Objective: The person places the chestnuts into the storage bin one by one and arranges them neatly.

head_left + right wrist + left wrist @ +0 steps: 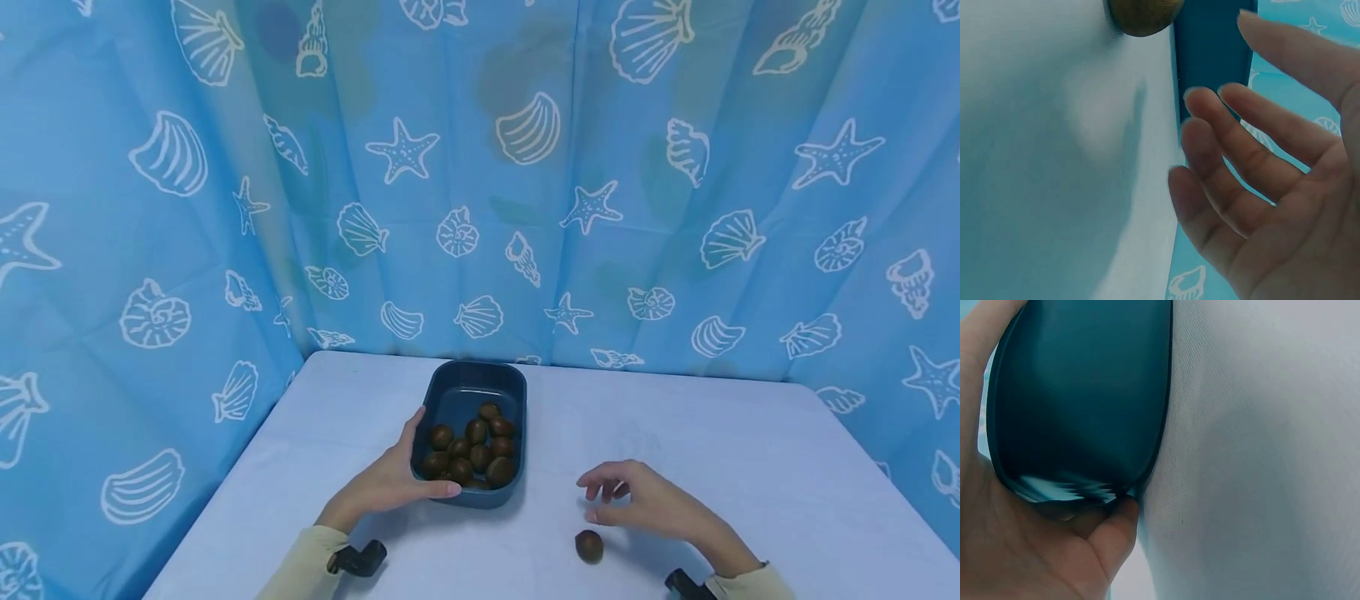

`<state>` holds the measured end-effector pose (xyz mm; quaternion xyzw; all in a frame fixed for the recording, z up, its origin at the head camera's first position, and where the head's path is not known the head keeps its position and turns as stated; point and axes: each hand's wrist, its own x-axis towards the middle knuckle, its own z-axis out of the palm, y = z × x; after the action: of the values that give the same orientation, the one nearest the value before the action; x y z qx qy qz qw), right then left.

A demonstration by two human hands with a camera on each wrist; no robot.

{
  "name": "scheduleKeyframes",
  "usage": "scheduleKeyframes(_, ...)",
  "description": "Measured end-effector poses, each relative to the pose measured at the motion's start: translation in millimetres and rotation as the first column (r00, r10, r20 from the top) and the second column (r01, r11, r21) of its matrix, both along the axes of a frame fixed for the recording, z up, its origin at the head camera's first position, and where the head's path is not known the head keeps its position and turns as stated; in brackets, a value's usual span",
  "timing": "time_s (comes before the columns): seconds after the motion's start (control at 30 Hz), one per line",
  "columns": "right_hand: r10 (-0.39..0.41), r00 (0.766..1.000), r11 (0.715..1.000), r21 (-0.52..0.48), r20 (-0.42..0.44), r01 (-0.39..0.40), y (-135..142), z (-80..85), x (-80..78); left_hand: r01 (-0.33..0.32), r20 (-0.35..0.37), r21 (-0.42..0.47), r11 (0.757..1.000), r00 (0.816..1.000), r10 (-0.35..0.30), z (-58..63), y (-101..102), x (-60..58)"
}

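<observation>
A dark blue rectangular tub (491,499) holds several brown chestnuts (480,457), gathered mostly in its near half. My left hand (386,482) grips the tub's near left corner, thumb along the front wall and fingers along the left side. In the left wrist view that hand (1041,544) wraps the end of the tub (1085,381). One loose chestnut (588,547) lies on the table at the right. Just beyond it hovers my right hand (637,500), fingers loosely bent and holding nothing. The right wrist view shows the chestnut (1145,14) apart from the fingers (1241,150).
A white cloth covers the table (360,400). Behind and to the left hangs a blue curtain (465,275) with white shells and starfish, close to the table's back edge. A dark wrist strap (360,558) sits on each forearm.
</observation>
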<state>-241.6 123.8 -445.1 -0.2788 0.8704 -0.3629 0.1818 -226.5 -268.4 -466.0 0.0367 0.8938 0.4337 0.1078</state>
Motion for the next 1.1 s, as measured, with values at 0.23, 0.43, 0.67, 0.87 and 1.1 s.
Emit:
scheduleKeyframes(0.23,0.085,0.991,0.996,-0.013,0.1,-0.084,-1.5,-5.4,2.3,0.006,0.0,-0.004,1.0,1.0,-0.006,4.4,1.5,3.1)
scheduleKeyframes(0.43,0.096,0.986,0.994,0.035,0.133,-0.102,-3.9,-5.7,5.0,0.0,-0.001,-0.011,1.0,1.0,0.0,4.2,1.3,3.6)
scheduleKeyframes(0.67,0.088,0.981,0.992,0.074,0.171,-0.102,-6.8,-3.9,7.6,0.001,-0.004,-0.008,1.0,1.0,-0.001,3.0,0.8,2.9)
scheduleKeyframes(0.87,0.109,0.983,0.991,0.06,0.151,-0.119,-6.6,-6.3,8.3,0.009,-0.01,-0.005,1.0,1.0,-0.009,1.9,0.1,2.4)
scheduleKeyframes(1.1,0.103,0.989,0.991,0.073,0.102,-0.111,-7.0,-7.4,9.9,0.011,-0.015,-0.008,1.0,1.0,-0.011,1.6,0.7,2.4)
